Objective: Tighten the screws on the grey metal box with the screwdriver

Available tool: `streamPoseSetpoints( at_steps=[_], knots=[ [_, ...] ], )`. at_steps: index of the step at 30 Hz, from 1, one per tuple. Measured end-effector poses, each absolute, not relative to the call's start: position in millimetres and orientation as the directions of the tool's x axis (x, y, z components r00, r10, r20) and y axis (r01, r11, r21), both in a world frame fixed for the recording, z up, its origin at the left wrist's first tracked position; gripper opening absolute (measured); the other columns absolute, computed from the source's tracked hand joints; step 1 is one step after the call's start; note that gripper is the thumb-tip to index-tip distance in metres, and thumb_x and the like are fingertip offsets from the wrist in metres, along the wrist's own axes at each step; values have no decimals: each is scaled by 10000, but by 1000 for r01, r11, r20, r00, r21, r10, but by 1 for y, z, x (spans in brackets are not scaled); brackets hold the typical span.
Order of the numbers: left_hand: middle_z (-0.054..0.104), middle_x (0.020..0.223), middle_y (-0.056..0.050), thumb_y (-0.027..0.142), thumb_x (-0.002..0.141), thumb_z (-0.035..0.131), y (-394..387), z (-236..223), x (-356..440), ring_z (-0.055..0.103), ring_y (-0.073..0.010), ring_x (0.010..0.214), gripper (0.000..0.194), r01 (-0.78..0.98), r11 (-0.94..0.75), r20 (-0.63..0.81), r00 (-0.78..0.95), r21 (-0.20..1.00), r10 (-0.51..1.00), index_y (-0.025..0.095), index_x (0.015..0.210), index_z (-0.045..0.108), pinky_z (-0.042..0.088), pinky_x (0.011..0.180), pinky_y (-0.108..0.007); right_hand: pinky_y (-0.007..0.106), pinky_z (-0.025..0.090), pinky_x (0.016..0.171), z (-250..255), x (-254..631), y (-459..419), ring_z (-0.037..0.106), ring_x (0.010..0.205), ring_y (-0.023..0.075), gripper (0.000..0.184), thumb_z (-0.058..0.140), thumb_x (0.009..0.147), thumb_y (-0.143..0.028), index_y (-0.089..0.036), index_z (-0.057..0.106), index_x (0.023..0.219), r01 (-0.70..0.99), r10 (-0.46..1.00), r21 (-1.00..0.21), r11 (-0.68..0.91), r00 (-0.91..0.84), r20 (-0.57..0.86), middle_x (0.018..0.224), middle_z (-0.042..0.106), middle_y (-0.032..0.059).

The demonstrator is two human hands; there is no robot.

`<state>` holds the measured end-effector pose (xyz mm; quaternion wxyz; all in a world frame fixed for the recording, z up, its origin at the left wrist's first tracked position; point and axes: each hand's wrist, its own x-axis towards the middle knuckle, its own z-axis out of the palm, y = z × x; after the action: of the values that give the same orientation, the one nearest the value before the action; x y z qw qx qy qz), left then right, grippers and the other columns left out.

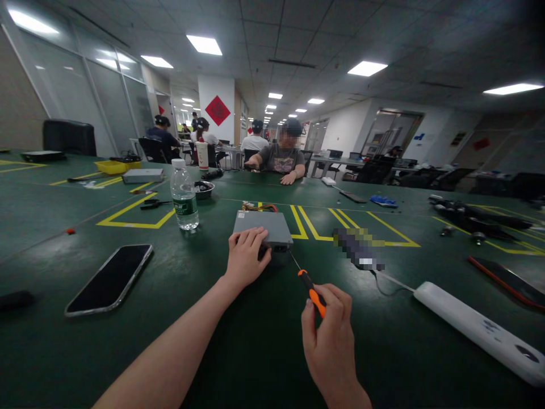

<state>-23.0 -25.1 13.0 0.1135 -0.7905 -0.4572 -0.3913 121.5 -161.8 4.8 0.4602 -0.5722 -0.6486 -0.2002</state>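
Observation:
A grey metal computer power supply unit (272,226) lies on the green table, its bundle of coloured cables (266,208) at the far side. My left hand (247,255) grips its near left part, with the fingers over the top and the thumb at the front face. An orange and black screwdriver (315,295) is in my right hand (330,335), held between thumb and fingers. Its thin shaft points up and left, with the tip at the unit's front right corner. I cannot tell whether the tip sits in a screw.
A water bottle (184,199) and a metal bowl (205,190) stand left of the unit. A phone (111,279) lies at the left. A white power strip (477,326) and another phone (506,279) lie at the right. Across the table sits a person (283,156).

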Motion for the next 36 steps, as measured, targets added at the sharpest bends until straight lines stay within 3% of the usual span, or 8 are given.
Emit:
streamPoseSetpoints(
  at_steps=[4, 8, 14, 17, 23, 29, 31, 36],
  knots=[
    [570, 1205, -43, 318, 815, 480, -25, 13, -23, 470, -229, 1119, 321, 811, -556, 722, 273, 183, 636, 245, 1125, 517, 271, 919, -419, 269, 469, 619, 2, 128, -161, 560, 745, 163, 176, 407, 916, -290, -173, 474, 1030, 944, 545, -211, 256, 40, 838, 860, 544, 63],
    [567, 1211, -39, 319, 813, 484, -25, 13, -22, 471, -224, 1119, 322, 811, -557, 723, 274, 181, 634, 248, 1125, 516, 271, 919, -416, 240, 428, 502, 4, 130, -162, 545, 608, 143, 287, 318, 936, -396, -184, 503, 989, 963, 610, -224, 148, 90, 787, 764, 536, 34],
    [570, 1206, -42, 317, 818, 479, -25, 13, -23, 468, -224, 1120, 319, 811, -556, 722, 273, 184, 636, 248, 1127, 520, 261, 928, -419, 333, 507, 682, 8, 122, -161, 528, 927, 214, 260, 397, 892, -282, -132, 419, 1103, 910, 588, -288, 299, 62, 807, 1046, 458, 145],
    [570, 1206, -49, 316, 814, 484, -26, 13, -23, 468, -231, 1119, 326, 808, -559, 720, 275, 187, 637, 250, 1131, 522, 260, 930, -425, 321, 508, 722, 6, 124, -159, 548, 932, 193, 234, 411, 895, -214, -151, 407, 1120, 898, 542, -246, 366, 10, 840, 1015, 512, 116],
    [571, 1201, -48, 310, 806, 491, -26, 14, -22, 470, -237, 1119, 338, 809, -556, 722, 270, 188, 637, 256, 1138, 525, 277, 922, -426, 263, 492, 624, 6, 129, -161, 599, 754, 161, 227, 384, 922, -339, -181, 510, 1026, 951, 573, -221, 214, 61, 817, 886, 597, 67],
    [572, 1202, -44, 312, 812, 485, -26, 14, -22, 472, -232, 1119, 330, 815, -551, 722, 273, 177, 635, 256, 1134, 526, 277, 924, -417, 362, 506, 717, 4, 121, -159, 563, 944, 222, 259, 379, 895, -258, -146, 438, 1121, 930, 597, -230, 286, 15, 802, 1054, 535, 147],
    [570, 1204, -42, 310, 815, 479, -26, 14, -22, 473, -228, 1118, 327, 815, -551, 724, 270, 178, 634, 254, 1134, 524, 276, 925, -414, 345, 506, 710, 3, 123, -159, 580, 901, 209, 253, 366, 907, -244, -143, 422, 1132, 933, 577, -231, 275, 32, 816, 1008, 562, 133],
    [568, 1208, -46, 308, 817, 477, -26, 14, -22, 472, -230, 1118, 324, 812, -556, 723, 276, 177, 633, 249, 1133, 520, 264, 928, -424, 269, 465, 520, 5, 130, -161, 582, 612, 161, 275, 322, 935, -361, -162, 483, 1037, 962, 608, -238, 133, 111, 786, 809, 599, 66]
  ],
)
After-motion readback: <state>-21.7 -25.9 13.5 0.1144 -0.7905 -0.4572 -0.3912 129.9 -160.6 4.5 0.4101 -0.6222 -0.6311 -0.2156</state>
